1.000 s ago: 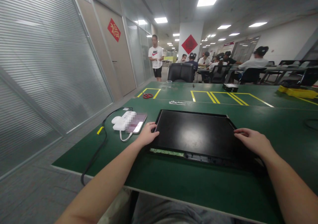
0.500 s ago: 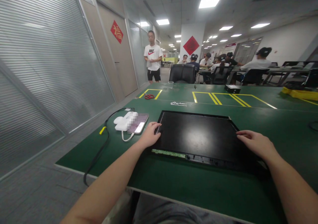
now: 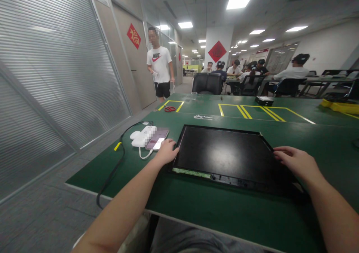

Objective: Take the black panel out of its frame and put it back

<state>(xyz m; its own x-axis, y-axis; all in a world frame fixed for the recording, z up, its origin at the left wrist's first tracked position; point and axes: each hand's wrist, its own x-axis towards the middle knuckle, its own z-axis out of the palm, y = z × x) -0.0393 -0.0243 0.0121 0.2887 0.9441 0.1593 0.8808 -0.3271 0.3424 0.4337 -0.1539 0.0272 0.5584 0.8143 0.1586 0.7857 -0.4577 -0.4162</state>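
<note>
A flat black display panel (image 3: 218,152) lies on the green table in front of me, its glossy face up. Along its near edge runs a strip of bare green circuit board (image 3: 192,173). My left hand (image 3: 167,152) is at the panel's left edge, fingers bent and thumb against the rim. At the opposite edge, my right hand (image 3: 298,164) pinches the rim between thumb and fingers. The undersides of both grips are hidden. Left of my left hand lie a phone (image 3: 157,137) and a white charger-like block (image 3: 143,135) joined by a short white cable.
Red-handled scissors (image 3: 169,109) and a small pale tool-like item (image 3: 203,117) lie beyond the panel. A black cable (image 3: 122,155) hangs over the table's left edge. Farther back are a black box (image 3: 264,101), a chair (image 3: 206,83) and a standing person (image 3: 159,66).
Both hands have shifted slightly outward along the panel's side edges, and their fingertips sit less over its face. The standing person has come nearer and to the left.
</note>
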